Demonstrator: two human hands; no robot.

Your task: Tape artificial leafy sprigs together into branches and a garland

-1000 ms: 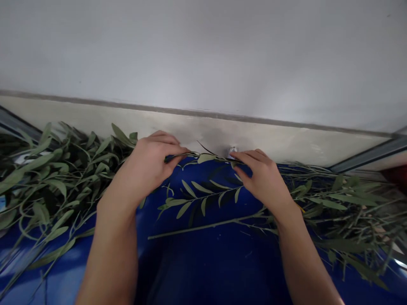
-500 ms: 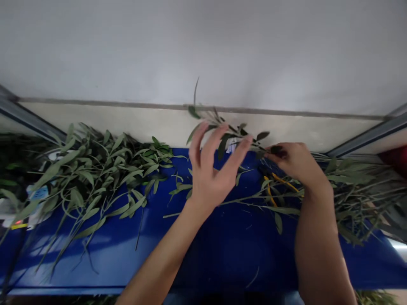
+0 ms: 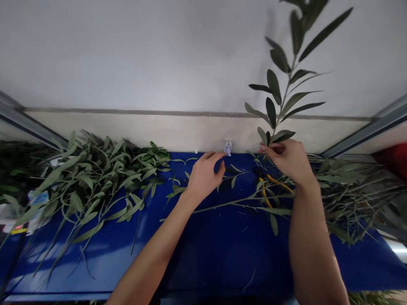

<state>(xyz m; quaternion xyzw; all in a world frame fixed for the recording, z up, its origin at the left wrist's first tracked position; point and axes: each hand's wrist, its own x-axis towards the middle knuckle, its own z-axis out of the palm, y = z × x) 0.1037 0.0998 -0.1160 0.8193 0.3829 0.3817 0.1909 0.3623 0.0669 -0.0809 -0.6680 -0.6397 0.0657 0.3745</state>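
Note:
Pinched near its lower end, an olive branch (image 3: 286, 91) rises from my right hand (image 3: 288, 159) against the wall, its long narrow leaves spread to both sides. My left hand (image 3: 205, 176) hovers over the table's back part with curved fingers, thumb apart from forefinger and nothing between them. Just beyond its fingertips a small whitish-violet object (image 3: 228, 148) stands at the wall; I cannot make out its kind. Below and between my hands lies a long leafy stem (image 3: 229, 204). A tool with yellow handles (image 3: 264, 192), partly covered by leaves, lies under my right hand.
On the left of the blue table (image 3: 203, 250) a pile of cut leafy branches (image 3: 104, 178) partly covers a white device (image 3: 38, 212). More stems (image 3: 359, 190) are heaped at the right. A pale wall (image 3: 143, 59) closes the back, with grey metal posts (image 3: 359, 133) at both sides.
The olive branch has swung from lying leftward across my left hand to pointing upward from my right hand. My left hand has drawn away from it, lowered, and curled its fingers somewhat.

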